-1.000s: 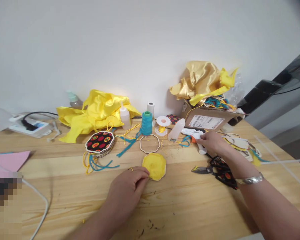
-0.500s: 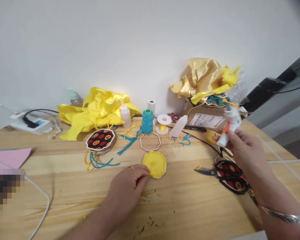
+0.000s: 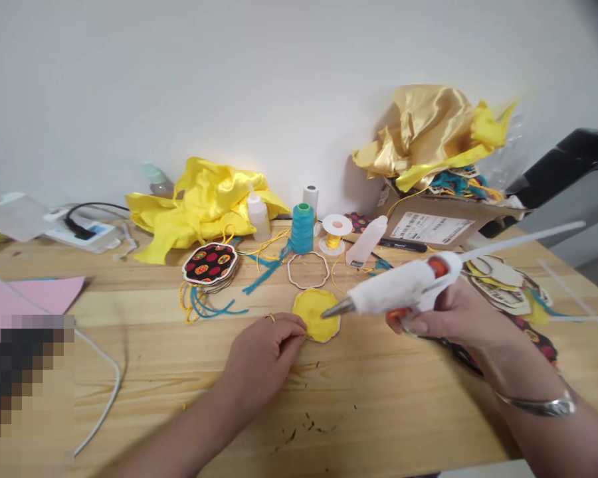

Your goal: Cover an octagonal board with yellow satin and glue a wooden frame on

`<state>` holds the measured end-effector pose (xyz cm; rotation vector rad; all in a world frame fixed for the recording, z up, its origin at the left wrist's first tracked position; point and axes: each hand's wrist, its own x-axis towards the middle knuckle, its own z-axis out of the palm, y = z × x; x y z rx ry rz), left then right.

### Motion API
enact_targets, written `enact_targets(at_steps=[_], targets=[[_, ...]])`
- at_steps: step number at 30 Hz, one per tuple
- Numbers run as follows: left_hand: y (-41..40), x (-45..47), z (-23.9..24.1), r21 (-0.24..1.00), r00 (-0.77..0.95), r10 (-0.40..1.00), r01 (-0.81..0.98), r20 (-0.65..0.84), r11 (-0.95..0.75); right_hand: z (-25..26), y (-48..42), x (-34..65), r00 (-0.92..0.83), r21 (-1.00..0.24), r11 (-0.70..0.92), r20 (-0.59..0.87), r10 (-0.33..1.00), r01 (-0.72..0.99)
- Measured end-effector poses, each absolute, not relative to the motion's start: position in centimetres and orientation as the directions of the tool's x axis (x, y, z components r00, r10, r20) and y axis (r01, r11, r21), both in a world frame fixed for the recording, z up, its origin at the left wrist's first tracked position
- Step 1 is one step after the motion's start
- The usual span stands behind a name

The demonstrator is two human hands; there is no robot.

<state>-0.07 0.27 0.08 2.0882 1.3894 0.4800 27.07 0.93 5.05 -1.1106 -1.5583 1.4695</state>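
Observation:
My right hand [image 3: 446,318] grips a white glue gun [image 3: 403,287] with an orange trigger and a glue stick poking out the back. Its metal nozzle points left, just above the right edge of a yellow fabric-covered scalloped piece [image 3: 317,315] on the wooden table [image 3: 389,411]. My left hand [image 3: 266,355] rests on the table with its fingers curled and pinched on the left edge of that yellow piece. A thin wooden scalloped ring [image 3: 307,271] lies just behind it.
Behind are a teal thread cone [image 3: 302,228], a yellow-cord spool [image 3: 336,232], two small bottles, a stack of patterned pieces [image 3: 210,263], yellow satin [image 3: 204,202] and a cardboard box [image 3: 441,222] with gold fabric. Pink paper [image 3: 24,295] and a white cable lie left.
My right hand lifted the glue gun from the back of the table and swung it forward and left, nozzle now at the yellow piece. The left hand stayed put.

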Motion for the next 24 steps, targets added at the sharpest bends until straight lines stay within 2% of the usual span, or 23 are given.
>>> enact_targets(at_steps=[5, 12, 15, 19, 24], targets=[[0.4, 0.0, 0.1, 0.689, 0.416, 0.909, 0.664, -0.019, -0.289, 5.2, 1.3, 25.0, -0.58, -0.95, 0.031, -0.163, 0.798, 0.31], [0.3, 0.0, -0.3, 0.682, 0.392, 0.92, 0.677, -0.018, -0.275, 4.4, 1.2, 25.8, -0.58, -0.858, 0.205, -0.127, 0.804, 0.471], [0.3, 0.0, -0.4, 0.673, 0.4, 0.916, 0.681, -0.01, -0.29, 4.4, 1.4, 26.0, -0.647, -0.871, 0.236, -0.117, 0.753, 0.432], [0.3, -0.1, -0.5, 0.663, 0.4, 0.916, 0.685, 0.005, -0.303, 4.3, 1.7, 25.7, -0.722, -0.881, 0.336, -0.011, 0.691, 0.335], [0.3, 0.0, -0.6, 0.651, 0.405, 0.914, 0.687, 0.027, -0.323, 4.3, 1.6, 25.2, -0.749, -0.834, 0.387, -0.047, 0.661, 0.393]])
